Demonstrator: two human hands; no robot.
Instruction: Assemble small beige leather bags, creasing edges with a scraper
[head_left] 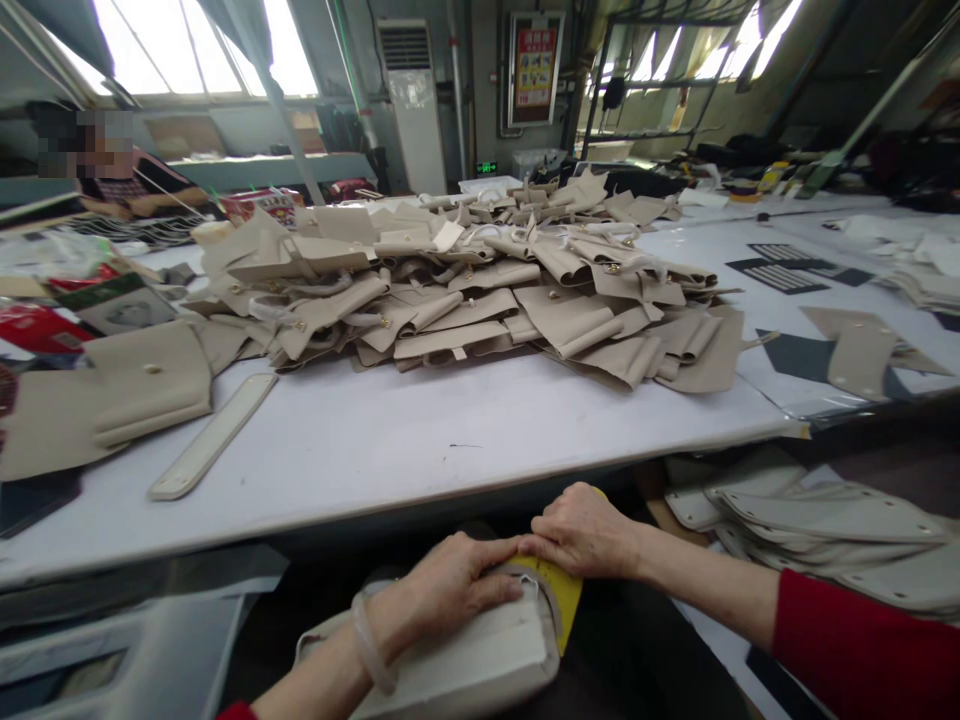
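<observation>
The piece (476, 660) under the left grip (457, 588) looks like smooth, matt leather. Beyond that grip, the desk (405, 435) is smooth, faintly glossy.

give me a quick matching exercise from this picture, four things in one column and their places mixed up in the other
Column one:
1. yellow piece
2. bracelet
3. heap of beige pieces
4. pale strip with rounded ends

Column two:
a. spread across the middle of the white table
b. around the wrist of the left hand
c. lying slanted on the table, left of the picture's middle
d. at the right hand

Right pairs: 1-d, 2-b, 3-a, 4-c
</observation>
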